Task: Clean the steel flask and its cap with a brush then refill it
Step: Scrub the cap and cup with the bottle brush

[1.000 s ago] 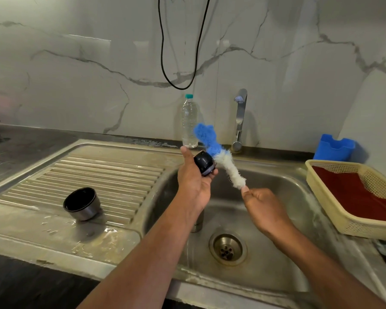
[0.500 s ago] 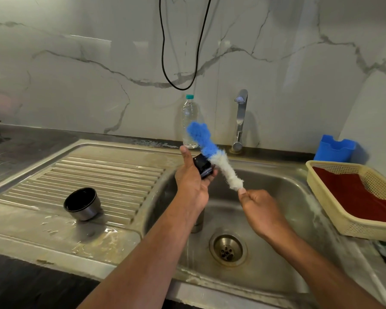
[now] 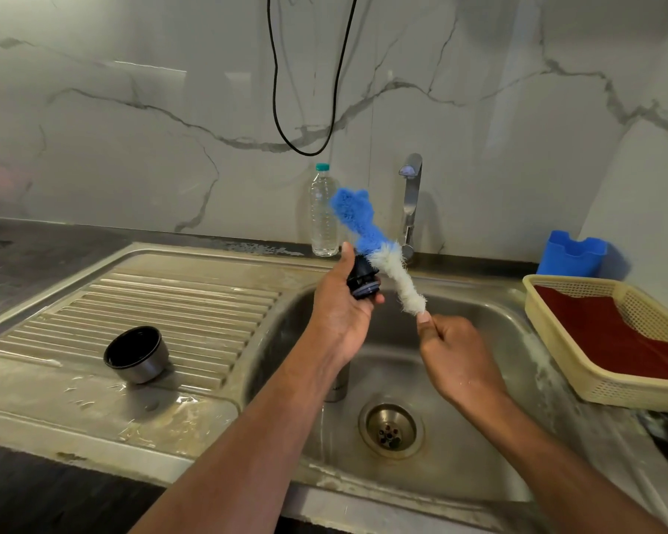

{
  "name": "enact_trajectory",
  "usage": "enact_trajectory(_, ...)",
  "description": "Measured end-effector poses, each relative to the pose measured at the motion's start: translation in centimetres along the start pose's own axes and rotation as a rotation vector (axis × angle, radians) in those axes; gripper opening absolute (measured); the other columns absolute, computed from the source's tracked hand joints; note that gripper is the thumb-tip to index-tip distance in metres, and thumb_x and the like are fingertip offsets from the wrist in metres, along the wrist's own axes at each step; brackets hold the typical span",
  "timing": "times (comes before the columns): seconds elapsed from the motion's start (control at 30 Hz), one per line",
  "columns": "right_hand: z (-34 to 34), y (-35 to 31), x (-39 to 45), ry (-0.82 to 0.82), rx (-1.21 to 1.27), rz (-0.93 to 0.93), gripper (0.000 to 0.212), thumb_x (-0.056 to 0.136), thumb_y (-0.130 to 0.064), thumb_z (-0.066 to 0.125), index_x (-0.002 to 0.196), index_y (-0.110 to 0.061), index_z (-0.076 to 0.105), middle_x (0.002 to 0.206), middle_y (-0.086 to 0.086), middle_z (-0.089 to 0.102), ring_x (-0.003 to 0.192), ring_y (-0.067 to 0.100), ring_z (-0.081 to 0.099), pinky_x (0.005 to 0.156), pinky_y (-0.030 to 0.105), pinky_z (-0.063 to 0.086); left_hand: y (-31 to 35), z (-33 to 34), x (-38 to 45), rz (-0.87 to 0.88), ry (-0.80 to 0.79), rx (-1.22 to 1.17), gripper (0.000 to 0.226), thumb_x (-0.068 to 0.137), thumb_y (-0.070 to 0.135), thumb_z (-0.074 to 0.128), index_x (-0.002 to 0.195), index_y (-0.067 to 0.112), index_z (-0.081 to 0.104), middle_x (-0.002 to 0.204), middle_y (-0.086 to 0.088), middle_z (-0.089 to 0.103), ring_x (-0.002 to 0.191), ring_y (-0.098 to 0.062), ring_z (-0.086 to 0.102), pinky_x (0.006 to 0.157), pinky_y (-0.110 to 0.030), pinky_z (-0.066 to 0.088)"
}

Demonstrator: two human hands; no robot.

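Note:
My left hand [image 3: 344, 306] grips a small dark stopper cap [image 3: 363, 281] above the sink basin [image 3: 490, 341]. My right hand [image 3: 456, 352] holds the handle of a bottle brush [image 3: 378, 248] with white bristles near my fist and a blue tip pointing up and left. The bristles lie against the cap's right side. The steel flask [image 3: 338, 383] stands in the basin, mostly hidden behind my left forearm. A steel cup lid [image 3: 136, 354] with a dark inside sits on the wet drainboard [image 3: 193, 302].
A tap [image 3: 411, 206] rises behind the basin, with a clear plastic water bottle [image 3: 323, 213] to its left. On the right stand a yellow basket [image 3: 579, 364] holding a red cloth and a blue holder [image 3: 571, 253]. The drain [image 3: 391, 429] is below my hands. A black cable [image 3: 309, 109] hangs on the wall.
The brush has slid up and left along the cap, then a little back down. My left hand has turned the cap slightly, and both hands have stayed above the basin.

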State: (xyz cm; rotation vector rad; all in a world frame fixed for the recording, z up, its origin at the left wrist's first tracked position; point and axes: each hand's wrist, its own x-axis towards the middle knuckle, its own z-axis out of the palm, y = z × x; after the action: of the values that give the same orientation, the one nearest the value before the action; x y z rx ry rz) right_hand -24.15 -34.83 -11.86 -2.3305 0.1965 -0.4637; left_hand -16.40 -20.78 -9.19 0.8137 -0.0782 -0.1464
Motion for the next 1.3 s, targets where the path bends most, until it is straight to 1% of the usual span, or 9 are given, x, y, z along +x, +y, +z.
enact_trajectory(0.27, -0.6, 0.3, 0.4, -0.042, -0.005, 0.057, 0.054, 0.110, -0.040, 0.044, 0.061, -0.017, 0.053, 0.055, -0.001, 0.052, 0.054, 0.020, 0.049, 0.056, 0.035, 0.037, -0.1, -0.2, -0.2, 0.043, -0.019, 0.047, 0.054, 0.088, 0.047, 0.066, 0.123, 0.006, 0.063, 0.103, -0.008, 0.069, 0.078, -0.015, 0.059, 0.063, -0.030, 0.049)
enact_trajectory(0.4, -0.3, 0.3, 0.4, -0.040, 0.022, -0.002, 0.054, 0.109, -0.040, 0.045, 0.059, -0.018, 0.047, 0.051, -0.006, 0.047, 0.051, 0.018, 0.045, 0.055, 0.034, 0.035, 0.2, -0.5, 0.0, 0.082, -0.007, -0.017, 0.069, 0.088, 0.044, 0.067, 0.139, -0.002, 0.058, 0.119, -0.014, 0.068, 0.088, -0.018, 0.066, 0.069, -0.031, 0.056)
enact_trajectory(0.53, -0.4, 0.6, 0.6, -0.059, 0.025, 0.053, 0.055, 0.110, -0.039, 0.045, 0.059, -0.017, 0.048, 0.053, -0.003, 0.048, 0.053, 0.018, 0.047, 0.058, 0.036, 0.037, 0.2, -0.3, -0.1, 0.062, 0.011, -0.048, 0.048, 0.093, 0.040, 0.063, 0.123, 0.002, 0.064, 0.114, -0.015, 0.073, 0.093, -0.022, 0.072, 0.075, -0.034, 0.062)
enact_trajectory(0.7, -0.2, 0.2, 0.5, -0.091, 0.015, 0.043, 0.056, 0.109, -0.039, 0.045, 0.058, -0.016, 0.044, 0.050, -0.005, 0.044, 0.051, 0.017, 0.043, 0.055, 0.034, 0.032, 0.2, -0.5, 0.1, 0.039, 0.029, -0.111, 0.045, 0.111, 0.034, 0.043, 0.138, 0.001, 0.057, 0.133, -0.022, 0.070, 0.118, -0.032, 0.071, 0.079, -0.039, 0.065)
enact_trajectory(0.87, -0.4, 0.3, 0.3, -0.077, 0.017, 0.006, 0.055, 0.109, -0.038, 0.045, 0.059, -0.017, 0.042, 0.050, -0.005, 0.043, 0.051, 0.015, 0.041, 0.055, 0.035, 0.031, 0.6, -0.2, 0.0, 0.027, 0.048, -0.183, 0.046, 0.113, 0.036, 0.038, 0.137, 0.001, 0.056, 0.134, -0.024, 0.068, 0.124, -0.036, 0.068, 0.093, -0.046, 0.063)
enact_trajectory(0.93, -0.2, 0.1, 0.3, -0.088, 0.010, 0.010, 0.055, 0.109, -0.039, 0.045, 0.059, -0.016, 0.042, 0.051, -0.005, 0.044, 0.051, 0.016, 0.042, 0.055, 0.035, 0.031, 0.8, -0.2, -0.3, 0.026, 0.007, -0.148, 0.044, 0.112, 0.035, 0.044, 0.135, 0.001, 0.060, 0.135, -0.022, 0.069, 0.123, -0.032, 0.068, 0.098, -0.043, 0.060)
enact_trajectory(1.1, -0.4, 0.2, 0.2, -0.059, 0.072, 0.013, 0.055, 0.109, -0.038, 0.046, 0.059, -0.017, 0.043, 0.051, -0.006, 0.043, 0.051, 0.015, 0.040, 0.056, 0.034, 0.032, 0.5, -0.4, 0.0, 0.043, -0.026, -0.049, 0.023, 0.103, 0.007, 0.060, 0.124, 0.001, 0.066, 0.114, -0.013, 0.075, 0.103, -0.023, 0.072, 0.085, -0.033, 0.060)
enact_trajectory(1.2, -0.2, 0.1, 0.2, -0.077, 0.060, 0.026, 0.055, 0.109, -0.038, 0.045, 0.058, -0.017, 0.042, 0.050, -0.007, 0.042, 0.051, 0.016, 0.040, 0.055, 0.034, 0.030, 0.8, -0.4, 0.3, 0.063, 0.030, -0.020, 0.011, 0.102, 0.013, 0.063, 0.111, 0.010, 0.069, 0.096, -0.003, 0.075, 0.081, -0.014, 0.067, 0.072, -0.026, 0.052)
enact_trajectory(1.3, -0.3, 0.3, 0.2, -0.074, 0.031, 0.031, 0.055, 0.110, -0.038, 0.044, 0.059, -0.018, 0.047, 0.053, -0.005, 0.047, 0.055, 0.019, 0.047, 0.057, 0.035, 0.035, 1.3, -0.4, 0.4, 0.122, 0.034, -0.017, 0.015, 0.100, 0.019, 0.067, 0.111, 0.009, 0.068, 0.098, -0.005, 0.073, 0.081, -0.014, 0.066, 0.067, -0.024, 0.051)
